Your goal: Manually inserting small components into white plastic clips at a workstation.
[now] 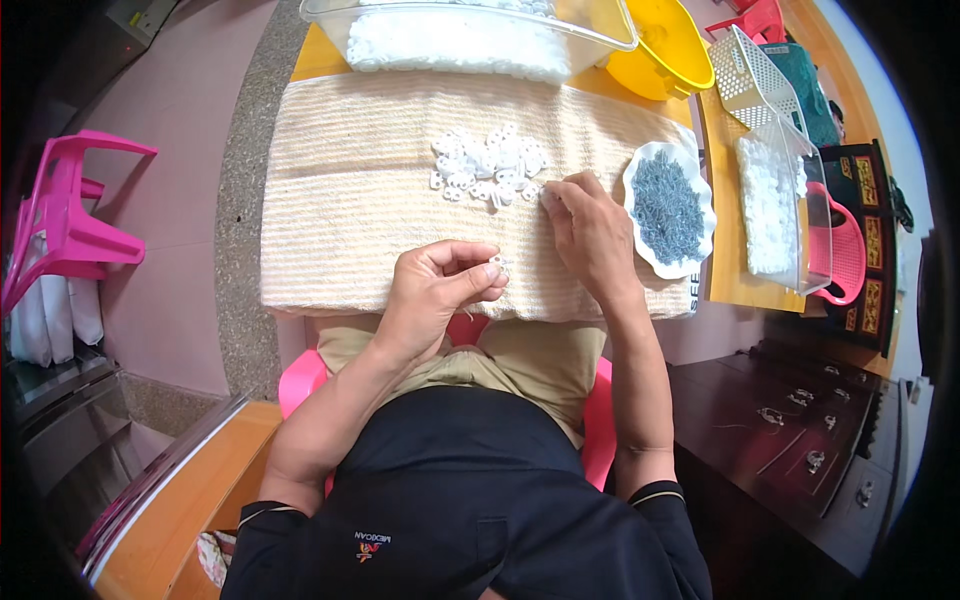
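Note:
My left hand (445,285) pinches a small white plastic piece (499,264) with holes, just above the near edge of the striped towel (340,190). Further up and to the right, my right hand (592,232) has its fingertips closed at the right edge of a loose pile of similar white plastic pieces (490,165). Whether those fingertips hold a piece is hidden by the fingers. Right of my right hand sits a white scalloped dish (640,255) filled with thin, small grey-blue pieces (670,208).
A clear plastic bin (585,55) of white pieces stands at the towel's far edge, beside a yellow basin (660,50). On the right are another clear bin (815,235) and a white perforated basket (750,80). A pink stool (75,215) stands at the left.

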### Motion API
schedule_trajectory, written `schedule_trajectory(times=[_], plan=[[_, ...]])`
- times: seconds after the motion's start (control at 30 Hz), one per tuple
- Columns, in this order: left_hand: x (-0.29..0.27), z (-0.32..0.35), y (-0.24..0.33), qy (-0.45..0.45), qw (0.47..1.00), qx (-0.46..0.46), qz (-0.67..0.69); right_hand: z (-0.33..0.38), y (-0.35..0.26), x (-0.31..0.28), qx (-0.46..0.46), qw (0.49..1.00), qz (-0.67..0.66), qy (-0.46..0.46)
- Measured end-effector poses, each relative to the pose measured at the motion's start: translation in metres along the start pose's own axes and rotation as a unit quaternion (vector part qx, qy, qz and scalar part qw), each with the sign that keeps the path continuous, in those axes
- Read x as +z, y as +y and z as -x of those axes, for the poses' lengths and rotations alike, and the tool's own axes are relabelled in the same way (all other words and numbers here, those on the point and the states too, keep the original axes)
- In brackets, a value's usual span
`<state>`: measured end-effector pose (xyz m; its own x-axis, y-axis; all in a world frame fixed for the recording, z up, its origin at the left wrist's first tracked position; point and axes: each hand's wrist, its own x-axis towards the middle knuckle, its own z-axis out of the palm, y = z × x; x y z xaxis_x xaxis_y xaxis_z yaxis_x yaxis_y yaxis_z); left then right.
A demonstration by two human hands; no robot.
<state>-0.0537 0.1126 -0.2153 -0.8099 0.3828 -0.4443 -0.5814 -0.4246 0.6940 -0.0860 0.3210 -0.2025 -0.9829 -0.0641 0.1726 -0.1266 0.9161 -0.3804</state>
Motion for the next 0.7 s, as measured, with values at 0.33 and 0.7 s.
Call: schedule_trajectory(times=[0.33,0.7], plan=[[0.0,0.001,0.001,0.011,0.999,0.014,-0.028,0.007,0.009,0.0,0.011,0.983,-0.18,0.029],[0.0,0.0,0.0,0.013,0.999,0.036,-0.022,0.008,0.008,-0.019,-0.031,0.985,-0.157,-0.061]])
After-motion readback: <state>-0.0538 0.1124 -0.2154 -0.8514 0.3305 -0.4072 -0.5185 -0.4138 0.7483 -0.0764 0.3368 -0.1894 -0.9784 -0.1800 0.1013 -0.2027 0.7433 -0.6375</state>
